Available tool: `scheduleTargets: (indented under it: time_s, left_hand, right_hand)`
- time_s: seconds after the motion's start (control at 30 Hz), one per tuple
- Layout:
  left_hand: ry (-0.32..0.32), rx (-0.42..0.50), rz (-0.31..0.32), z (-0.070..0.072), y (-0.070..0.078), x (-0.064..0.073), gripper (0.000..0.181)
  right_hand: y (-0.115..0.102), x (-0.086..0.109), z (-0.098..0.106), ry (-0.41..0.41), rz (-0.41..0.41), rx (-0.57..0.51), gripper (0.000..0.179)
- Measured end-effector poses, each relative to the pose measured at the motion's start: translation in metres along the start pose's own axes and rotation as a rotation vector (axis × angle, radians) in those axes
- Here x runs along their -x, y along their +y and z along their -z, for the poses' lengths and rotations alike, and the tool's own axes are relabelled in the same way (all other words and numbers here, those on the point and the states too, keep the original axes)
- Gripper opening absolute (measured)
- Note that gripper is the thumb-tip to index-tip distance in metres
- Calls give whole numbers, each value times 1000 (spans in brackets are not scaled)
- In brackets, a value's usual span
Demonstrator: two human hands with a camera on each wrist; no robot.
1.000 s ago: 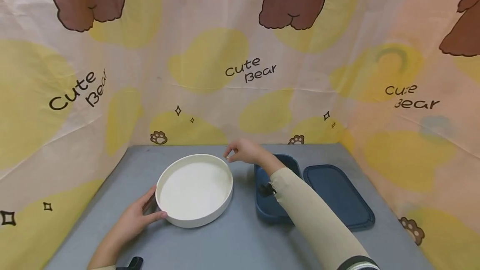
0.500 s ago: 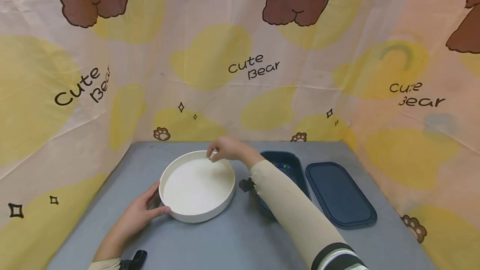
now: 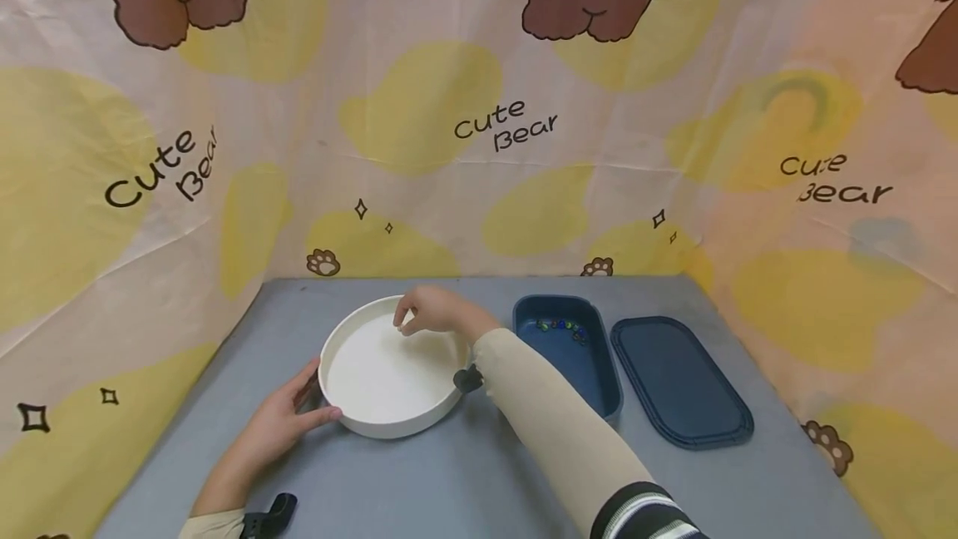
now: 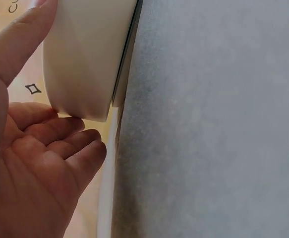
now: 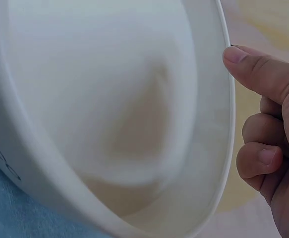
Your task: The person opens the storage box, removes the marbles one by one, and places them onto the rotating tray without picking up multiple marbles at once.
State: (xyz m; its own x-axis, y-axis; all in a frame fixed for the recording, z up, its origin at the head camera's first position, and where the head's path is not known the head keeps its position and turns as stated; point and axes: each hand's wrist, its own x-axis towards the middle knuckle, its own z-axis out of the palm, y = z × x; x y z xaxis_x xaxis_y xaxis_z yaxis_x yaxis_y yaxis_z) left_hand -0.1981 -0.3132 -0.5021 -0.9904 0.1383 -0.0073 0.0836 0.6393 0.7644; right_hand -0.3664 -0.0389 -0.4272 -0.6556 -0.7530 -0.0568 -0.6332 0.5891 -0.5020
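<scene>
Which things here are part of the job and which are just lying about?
In use: white bowl, left hand steadying its side, right hand over it, blue box with marbles.
Lying about: blue lid, bear backdrop.

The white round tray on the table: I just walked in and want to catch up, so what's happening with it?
A person steadies the white round tray with the left hand against its near-left wall. The right hand hovers over the tray's far side with fingers pinched together; whether they hold anything is too small to tell. Beside the tray, an open dark blue box holds a few small coloured beads, and its lid lies to the right on the grey table.
</scene>
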Motion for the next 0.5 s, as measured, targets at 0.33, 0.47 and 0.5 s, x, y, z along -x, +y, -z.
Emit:
scheduleTargets:
  time_s: [0.33,0.47,0.5]
  left_hand:
    - [5,8,-15,2,1,-1,113]
    - [5,12,-23,1,-1,0,113]
    - [2,16,-28,0,-1,0,112]
  right_hand:
    - [-6,-2,1,-26,-14,10,28]
    - [-2,6,3,-3,-14,-10,27]
    - [0,10,6,7,-15,-16,26]
